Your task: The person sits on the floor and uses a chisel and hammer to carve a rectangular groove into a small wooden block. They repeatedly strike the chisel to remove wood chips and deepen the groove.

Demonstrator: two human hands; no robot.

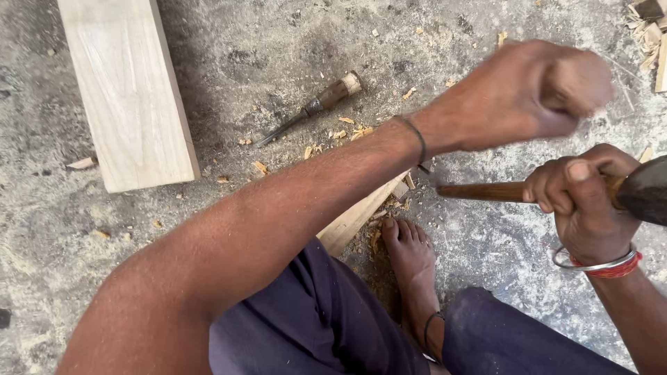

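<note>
Wooden hammer handle (486,192) in right hand (583,201)

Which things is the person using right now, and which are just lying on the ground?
In use:
left hand, closed in a blurred fist
right hand, gripping the hammer
narrow wood strip, pinned under the foot

Lying about:
chisel
wide plank
wood chips
offcuts in the corner

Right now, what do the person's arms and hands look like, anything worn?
Both arms are bare, with no sleeves or gloves. The left hand has a thin dark band at the wrist. The right hand has a silver metal bangle and a red thread band at the wrist. No rings are visible.
</note>
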